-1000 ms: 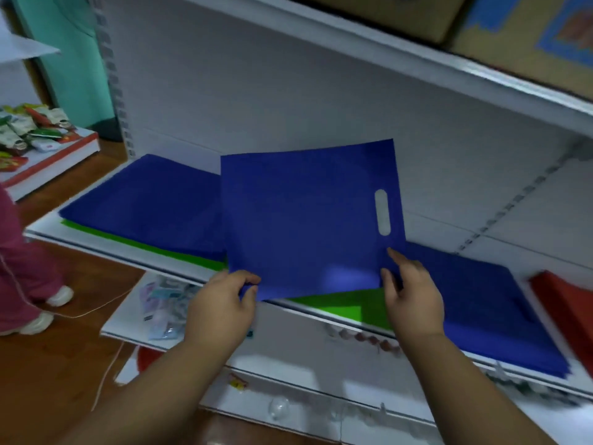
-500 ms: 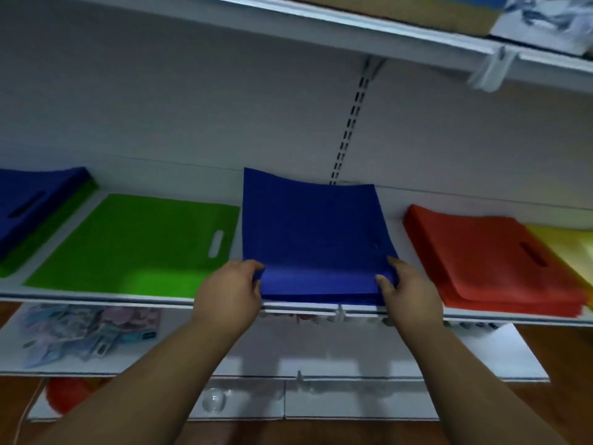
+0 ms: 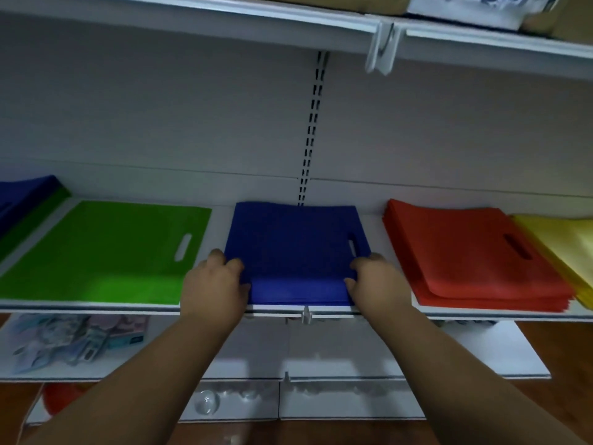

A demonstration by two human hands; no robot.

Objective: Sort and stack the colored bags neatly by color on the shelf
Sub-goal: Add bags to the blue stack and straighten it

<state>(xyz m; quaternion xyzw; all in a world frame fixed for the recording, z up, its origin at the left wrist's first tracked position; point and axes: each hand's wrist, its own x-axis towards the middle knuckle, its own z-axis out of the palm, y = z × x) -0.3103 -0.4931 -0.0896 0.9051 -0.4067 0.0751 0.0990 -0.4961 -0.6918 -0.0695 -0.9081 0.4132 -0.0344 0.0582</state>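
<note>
both hands (image 3: 214, 284) (image 3: 378, 285) on flat blue bag (image 3: 295, 242), handle rightward

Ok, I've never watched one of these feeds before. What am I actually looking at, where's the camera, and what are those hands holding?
There is no machine here: these are a person's two bare arms. The single camera sits on the person's head, looking forward and down, so the arms reach in from the bottom. The left hand and right hand each grip a front corner of the blue bag stack, fingers curled over its top. It lies flat on the white shelf. To its left lies a green bag; to its right a red stack, then yellow bags at the edge. At far left, more blue bags lie over green ones. A lower shelf holds packets too blurred to name.
</note>
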